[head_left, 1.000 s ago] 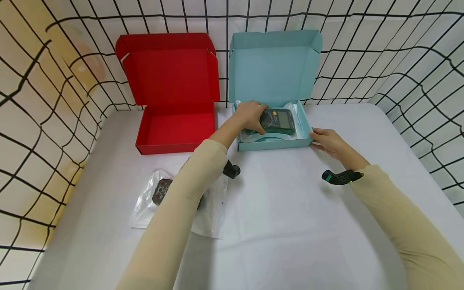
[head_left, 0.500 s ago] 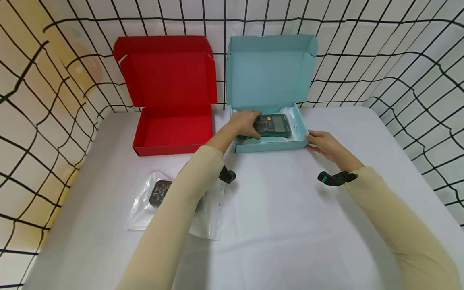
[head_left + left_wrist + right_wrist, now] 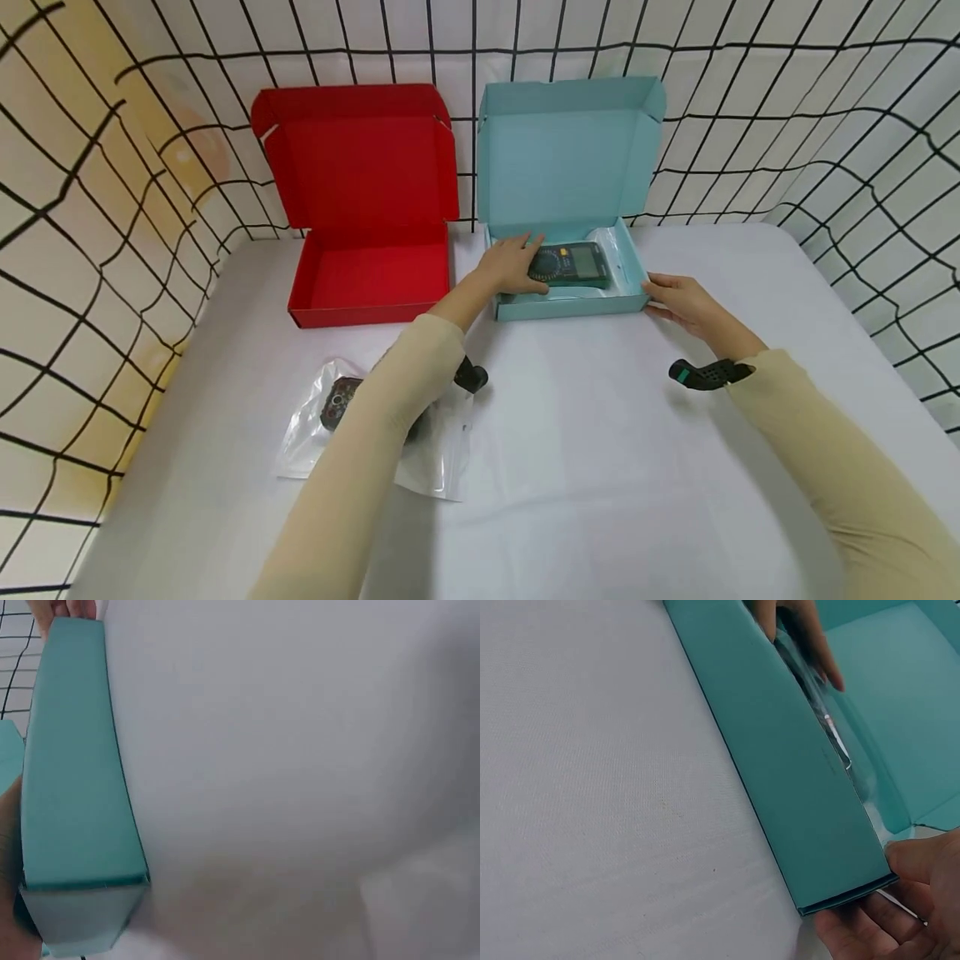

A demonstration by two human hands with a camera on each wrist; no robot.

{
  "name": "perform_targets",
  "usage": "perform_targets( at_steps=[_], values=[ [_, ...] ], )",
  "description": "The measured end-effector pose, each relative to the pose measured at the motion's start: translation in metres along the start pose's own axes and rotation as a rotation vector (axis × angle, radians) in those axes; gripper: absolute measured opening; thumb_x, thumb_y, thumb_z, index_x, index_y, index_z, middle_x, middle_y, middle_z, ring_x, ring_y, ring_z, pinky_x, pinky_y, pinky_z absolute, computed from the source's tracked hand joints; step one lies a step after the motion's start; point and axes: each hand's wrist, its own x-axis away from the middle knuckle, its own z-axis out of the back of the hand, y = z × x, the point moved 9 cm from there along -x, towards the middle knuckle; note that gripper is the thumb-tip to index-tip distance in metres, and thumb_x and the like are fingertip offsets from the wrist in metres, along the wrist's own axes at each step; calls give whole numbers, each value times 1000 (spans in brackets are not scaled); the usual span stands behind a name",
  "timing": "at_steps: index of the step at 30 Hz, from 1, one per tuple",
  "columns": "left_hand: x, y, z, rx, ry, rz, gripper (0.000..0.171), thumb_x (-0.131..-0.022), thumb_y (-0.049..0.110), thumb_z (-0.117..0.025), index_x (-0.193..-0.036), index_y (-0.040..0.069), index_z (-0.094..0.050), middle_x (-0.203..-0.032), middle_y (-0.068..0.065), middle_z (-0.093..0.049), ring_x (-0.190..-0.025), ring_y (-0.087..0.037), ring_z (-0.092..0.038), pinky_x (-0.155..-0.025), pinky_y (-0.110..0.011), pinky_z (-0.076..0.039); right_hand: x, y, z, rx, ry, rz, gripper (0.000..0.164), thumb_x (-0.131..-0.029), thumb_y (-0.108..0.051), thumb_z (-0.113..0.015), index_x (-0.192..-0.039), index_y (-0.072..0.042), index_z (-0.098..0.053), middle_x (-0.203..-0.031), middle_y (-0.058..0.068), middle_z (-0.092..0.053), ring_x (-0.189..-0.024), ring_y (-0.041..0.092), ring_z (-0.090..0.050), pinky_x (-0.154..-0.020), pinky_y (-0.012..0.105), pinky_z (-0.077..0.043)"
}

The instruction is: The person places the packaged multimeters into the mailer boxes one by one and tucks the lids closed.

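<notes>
A dark green multimeter (image 3: 572,265) lies on clear plastic wrapping inside the light blue box (image 3: 573,309), dial to the left and screen to the right. My left hand (image 3: 512,265) reaches over the box's left side, its fingers extended and spread at the meter's left end. At the front right corner, my right hand (image 3: 678,302) pinches the box, thumb near the top edge and fingers lower down, as the right wrist view shows. The left wrist view mostly catches the box's front wall (image 3: 79,757); my left hand is largely cut off there.
To the left stands an open red box (image 3: 371,315), its lid raised. Clear plastic bags (image 3: 435,458) lie on the white table (image 3: 585,467), one with a dark patterned item (image 3: 339,402), partly under my left forearm. Black wire grid (image 3: 750,125) borders the back and sides.
The multimeter, tilted up a little before, now lies flatter in the blue box. My left hand's fingers have loosened and spread. My right hand keeps its hold on the corner.
</notes>
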Motion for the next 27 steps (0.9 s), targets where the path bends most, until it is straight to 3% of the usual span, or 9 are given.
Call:
perform_targets(
  at_steps=[2,5,8,12,14,16,20,24,27],
  values=[
    [4,-2,4,55,52,20,94,-81,62,-54,-150,20,-4,-155,-4,-13,-140,-22,-17,-111,-42,-23,1,1,0,-9,-3,17,60,-100,-23,-37,-145,2,-7,-153,19,-4,-138,32,-18,-105,37,-29],
    [11,-5,23,149,194,27,90,-82,60,-53,-150,21,-9,-154,0,-18,-139,-19,-19,-108,-42,-29,2,1,2,-2,6,42,62,-99,-25,-39,-145,2,-7,-153,21,-4,-138,34,-18,-106,39,-29],
    [23,-11,49,239,398,14,75,-87,51,-53,-148,21,-22,-150,1,-29,-136,-17,-28,-106,-39,-33,3,3,5,28,2,41,63,-100,-24,-38,-146,3,-5,-152,22,-5,-137,35,-19,-106,40,-29],
    [48,-29,80,376,737,47,45,-89,29,-57,-131,15,-50,-130,-2,-52,-118,-17,-46,-97,-30,-42,0,2,4,67,-12,36,63,-100,-25,-38,-145,3,-6,-151,24,-7,-136,37,-21,-105,41,-30],
    [60,-39,91,461,877,71,36,-87,21,-59,-121,11,-55,-120,-4,-55,-111,-17,-48,-92,-25,-43,-1,0,3,88,0,32,63,-99,-26,-38,-145,3,-7,-151,25,-7,-135,38,-22,-105,42,-32],
    [67,-48,97,547,963,103,36,-86,18,-60,-120,9,-52,-119,-5,-52,-110,-18,-47,-91,-22,-43,-2,-4,5,119,29,34,63,-99,-26,-38,-146,3,-8,-151,25,-9,-134,39,-24,-104,43,-33],
    [69,-61,101,719,967,151,56,-85,16,-60,-135,7,-36,-132,-9,-42,-119,-21,-42,-95,-24,-41,-6,-18,13,182,133,47,63,-98,-31,-39,-147,-1,-12,-151,24,-10,-135,38,-25,-105,45,-31],
    [63,-70,90,806,800,216,68,-88,23,-56,-145,10,-21,-144,-6,-34,-127,-19,-38,-101,-31,-38,-12,-38,17,141,230,73,72,-95,-45,-40,-149,-8,-8,-153,18,-9,-138,33,-19,-109,43,-24],
    [61,-73,82,805,677,239,72,-89,28,-54,-148,13,-16,-148,-4,-30,-131,-18,-35,-103,-35,-37,-17,-60,20,73,318,127,77,-94,-56,-31,-149,-12,0,-155,10,-2,-141,26,-10,-112,39,-18]
  ],
)
